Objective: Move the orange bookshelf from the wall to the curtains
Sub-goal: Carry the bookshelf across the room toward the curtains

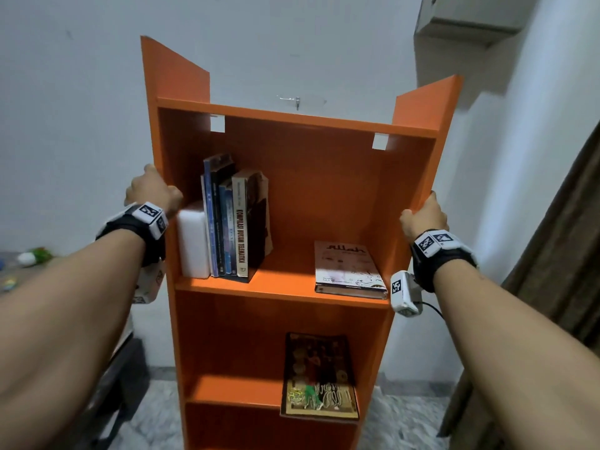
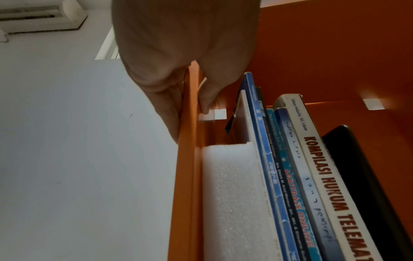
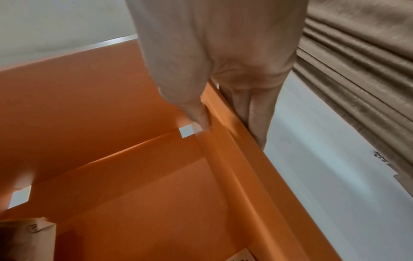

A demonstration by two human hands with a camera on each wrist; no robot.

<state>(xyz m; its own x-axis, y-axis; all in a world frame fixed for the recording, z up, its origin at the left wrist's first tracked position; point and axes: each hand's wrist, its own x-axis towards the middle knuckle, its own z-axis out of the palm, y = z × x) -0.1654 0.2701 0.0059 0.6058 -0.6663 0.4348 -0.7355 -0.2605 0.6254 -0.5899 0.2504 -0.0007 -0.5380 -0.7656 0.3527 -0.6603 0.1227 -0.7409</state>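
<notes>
Head view: orange bookshelf stands between both grips, white wall behind, curtains off past the right one. Left hand clamps the left side panel, thumb inside, fingers outside; right hand grasps the right panel the same way. Rigid board, probably heavyish and top-heavy. Upright books and foam block sit just inside the left grip and look loose; tilting could spill them. Side panels at mid-height look like the right hold.
</notes>
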